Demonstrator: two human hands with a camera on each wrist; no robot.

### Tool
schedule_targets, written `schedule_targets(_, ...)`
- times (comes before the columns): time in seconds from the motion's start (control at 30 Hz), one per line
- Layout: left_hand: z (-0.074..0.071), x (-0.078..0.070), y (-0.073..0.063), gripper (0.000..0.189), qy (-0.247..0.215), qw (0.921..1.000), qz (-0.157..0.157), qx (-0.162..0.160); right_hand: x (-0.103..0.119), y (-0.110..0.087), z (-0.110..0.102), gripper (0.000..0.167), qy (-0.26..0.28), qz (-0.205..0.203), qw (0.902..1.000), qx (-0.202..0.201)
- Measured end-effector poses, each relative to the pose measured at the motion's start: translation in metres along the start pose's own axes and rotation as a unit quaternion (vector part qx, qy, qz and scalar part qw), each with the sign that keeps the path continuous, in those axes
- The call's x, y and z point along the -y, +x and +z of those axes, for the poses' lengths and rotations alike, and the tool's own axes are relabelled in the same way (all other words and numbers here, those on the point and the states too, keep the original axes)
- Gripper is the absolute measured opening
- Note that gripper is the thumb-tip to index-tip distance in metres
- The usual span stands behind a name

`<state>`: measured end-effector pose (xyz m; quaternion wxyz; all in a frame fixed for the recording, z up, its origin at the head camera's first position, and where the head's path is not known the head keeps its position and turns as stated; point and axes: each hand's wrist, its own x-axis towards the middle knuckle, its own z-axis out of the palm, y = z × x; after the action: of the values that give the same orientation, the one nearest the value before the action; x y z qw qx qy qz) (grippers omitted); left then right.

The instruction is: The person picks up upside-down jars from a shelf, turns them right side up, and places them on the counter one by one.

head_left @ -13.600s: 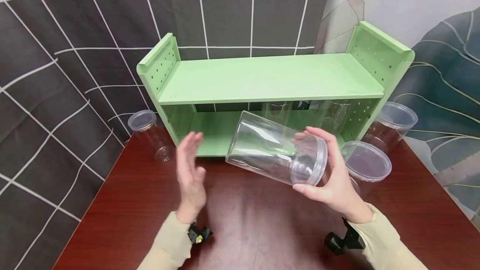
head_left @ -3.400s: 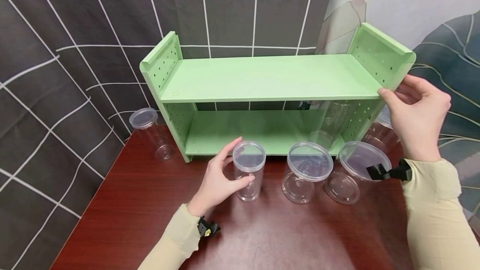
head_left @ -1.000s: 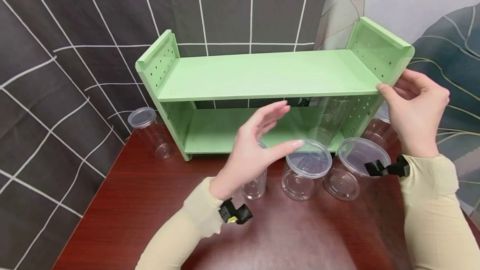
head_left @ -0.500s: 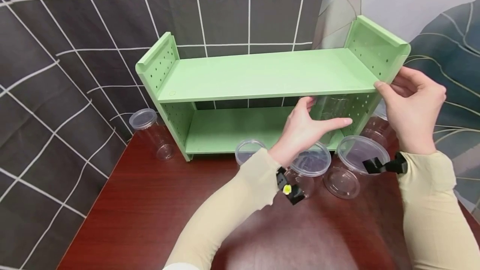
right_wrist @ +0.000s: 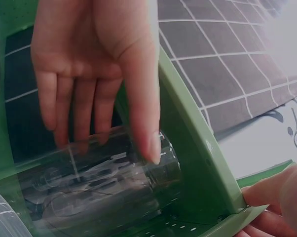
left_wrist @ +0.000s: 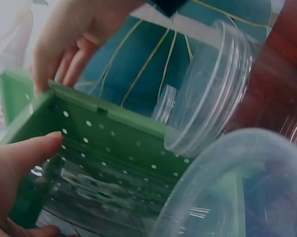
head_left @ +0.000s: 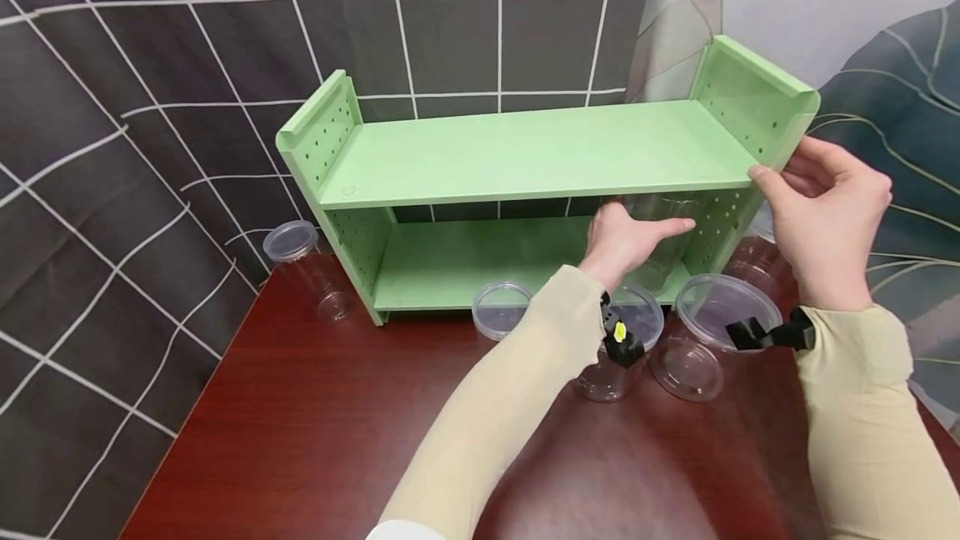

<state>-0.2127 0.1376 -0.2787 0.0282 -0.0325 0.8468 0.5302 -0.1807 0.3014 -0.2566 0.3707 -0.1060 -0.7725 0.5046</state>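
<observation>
My left hand [head_left: 618, 233] reaches into the lower level of the green shelf unit [head_left: 540, 157]. Its thumb is spread from the straight fingers, close about a tall clear jar [right_wrist: 109, 185] that stands inside near the right side panel. In the right wrist view the fingertips overlap the jar's far side and the thumb lies over its top end. The fingers are hidden behind the upper board in the head view. My right hand [head_left: 832, 219] grips the unit's right side, thumb at the front edge of the upper board and fingers behind the panel.
In front of the unit stand three lidded clear jars: a small jar [head_left: 501, 307] and two wider jars, one partly behind my left wrist [head_left: 637, 315], one beside it [head_left: 723, 311]. Another jar [head_left: 300, 252] stands left of the unit, one more [head_left: 757, 261] right, on the red-brown table [head_left: 315, 423].
My left hand has left the small front jar and moved right and forward into the lower level, to the tall jar. My right hand keeps its grip on the unit's side.
</observation>
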Motion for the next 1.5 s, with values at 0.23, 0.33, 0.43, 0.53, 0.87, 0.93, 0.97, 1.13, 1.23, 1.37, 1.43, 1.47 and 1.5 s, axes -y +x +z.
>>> schedule_targets(0.23, 0.004, 0.000, 0.009, 0.080, 0.019, 0.9994, -0.024, 0.013, -0.002, 0.000, 0.001, 0.043, 0.002, -0.007, 1.0000, 0.000)
schedule_targets(0.33, 0.005, -0.002, 0.012, 0.077, 0.041, 0.9985, -0.030, 0.019, -0.001, 0.001, 0.000, 0.043, 0.006, -0.007, 1.0000, -0.002)
schedule_targets(0.43, 0.005, -0.004, 0.013, 0.077, 0.052, 0.9979, -0.030, 0.023, -0.001, 0.001, 0.000, 0.043, 0.007, -0.007, 0.9999, -0.001)
schedule_targets(0.53, 0.004, -0.005, 0.014, 0.075, 0.057, 0.9978, -0.027, 0.021, -0.001, 0.001, 0.000, 0.043, 0.011, -0.009, 0.9999, -0.001)
schedule_targets(0.87, -0.011, -0.003, 0.012, 0.058, 0.060, 0.9981, -0.010, 0.003, 0.000, 0.001, 0.000, 0.043, 0.019, 0.000, 0.9998, 0.000)
schedule_targets(0.93, -0.015, -0.001, 0.012, 0.057, 0.050, 0.9987, -0.014, 0.000, 0.000, 0.001, 0.000, 0.043, 0.019, 0.003, 0.9998, 0.002)
schedule_targets(0.97, -0.017, -0.001, 0.012, 0.055, 0.043, 0.9990, -0.016, -0.001, 0.001, 0.001, 0.000, 0.043, 0.019, 0.004, 0.9998, 0.002)
schedule_targets(1.13, -0.025, 0.003, 0.011, 0.056, 0.029, 0.9993, -0.021, -0.012, 0.001, 0.002, 0.000, 0.043, 0.017, 0.007, 0.9998, 0.003)
schedule_targets(1.23, -0.028, 0.006, 0.010, 0.062, 0.042, 0.9988, -0.011, -0.021, 0.000, 0.002, 0.001, 0.044, 0.015, 0.009, 0.9998, 0.004)
schedule_targets(1.37, -0.033, 0.008, 0.010, 0.066, 0.049, 0.9986, -0.005, -0.021, -0.001, 0.002, 0.000, 0.044, 0.010, 0.009, 0.9999, 0.004)
schedule_targets(1.43, -0.036, 0.009, 0.011, 0.066, 0.047, 0.9987, -0.004, -0.021, -0.001, 0.002, 0.000, 0.044, 0.009, 0.008, 0.9999, 0.003)
schedule_targets(1.47, -0.037, 0.009, 0.012, 0.067, 0.044, 0.9988, -0.005, -0.020, -0.001, 0.002, 0.000, 0.044, 0.010, 0.008, 0.9999, 0.003)
schedule_targets(1.5, -0.038, 0.009, 0.012, 0.067, 0.041, 0.9990, -0.006, -0.020, -0.001, 0.002, 0.001, 0.044, 0.011, 0.007, 0.9999, 0.003)
